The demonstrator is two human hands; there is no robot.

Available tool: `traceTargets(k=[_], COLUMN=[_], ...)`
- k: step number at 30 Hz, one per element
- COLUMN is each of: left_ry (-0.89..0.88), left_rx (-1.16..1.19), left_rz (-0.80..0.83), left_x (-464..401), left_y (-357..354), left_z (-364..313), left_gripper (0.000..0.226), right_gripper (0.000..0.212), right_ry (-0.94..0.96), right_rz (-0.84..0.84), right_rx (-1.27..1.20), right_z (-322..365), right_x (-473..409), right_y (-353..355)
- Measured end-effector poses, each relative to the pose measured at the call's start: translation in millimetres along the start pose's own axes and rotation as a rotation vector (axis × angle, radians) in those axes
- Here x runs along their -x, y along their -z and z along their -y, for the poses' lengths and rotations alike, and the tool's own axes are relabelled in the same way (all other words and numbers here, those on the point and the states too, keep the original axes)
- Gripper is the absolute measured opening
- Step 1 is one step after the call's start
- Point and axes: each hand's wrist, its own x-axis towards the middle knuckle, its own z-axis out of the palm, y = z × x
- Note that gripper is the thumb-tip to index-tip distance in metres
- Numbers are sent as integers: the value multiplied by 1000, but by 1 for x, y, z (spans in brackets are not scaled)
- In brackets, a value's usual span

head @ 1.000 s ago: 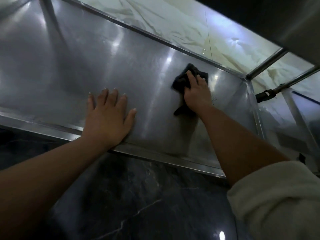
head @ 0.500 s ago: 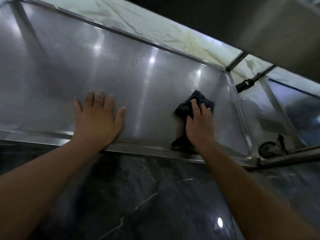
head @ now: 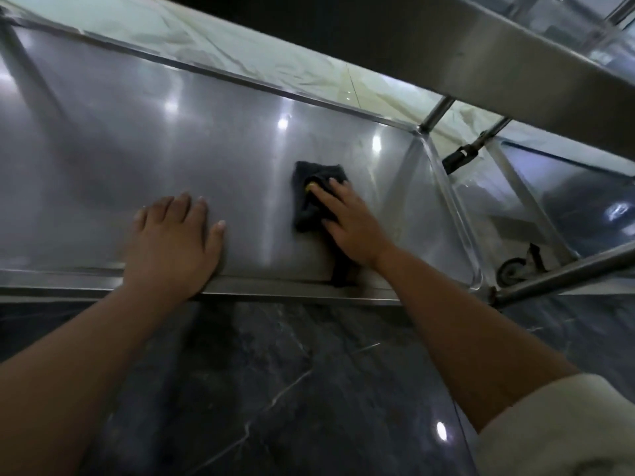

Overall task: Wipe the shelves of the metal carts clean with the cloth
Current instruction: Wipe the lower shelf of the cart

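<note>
The low shelf (head: pixel 144 156) of a shiny metal cart fills the upper left of the head view. A dark cloth (head: pixel 307 197) lies crumpled on it, right of centre, with one end trailing to the shelf's near rim. My right hand (head: pixel 350 225) presses flat on the cloth with fingers spread. My left hand (head: pixel 175 242) rests palm down on the bare metal by the near rim, holding nothing.
A higher shelf (head: pixel 508 67) of the same cart juts overhead at top right. A second cart (head: pixel 584 201) stands to the right, with a castor wheel (head: pixel 512 273) and a black-gripped handle (head: pixel 458 159). Dark marble floor (head: pixel 275 389) lies below, pale floor beyond.
My right hand has dragged the cloth from the far right part of the shelf toward the near rim, then leftward toward the middle. My left hand has stayed planted.
</note>
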Motion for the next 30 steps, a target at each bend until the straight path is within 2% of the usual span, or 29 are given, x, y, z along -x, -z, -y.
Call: traceTargets(k=[5,9,12,14,17,19,22,26,30], left_ry=[4,-2,-7,-9,-6,-7,-10,-9,-37], left_rx=[5,7,2,1,5,10,8,-3,2], left_rz=[-15,-39,-36,-52,-63,-65,-72,-59,-51], left_x=[0,0,0,0,0,0,0,-1,-2], left_y=[-1,-5,-8,-8,-9,-10,-9,-9,-8], left_z=[-1,0,2,1,0,-1,-1,1,5], left_gripper=[67,65,65,63,63,64,65,67,67], right_gripper=[55,50,49,51,65,75,74,58,59], right_ry=[-450,-392,-350,-402,-552,-602,-528,-250,-85], right_rz=[-140,-277,-234,-182,-163,-139,-156,-147,-60], right_rx=[57,43,83,80,-18,9,52,22,-27], right_z=[-57,-62,-70,-76,-70,-55,-15,41,27], right_x=[52,92,103,103,89,71,40,20,36], right_y=[17,22,31,34,31,23,3,-24,-14])
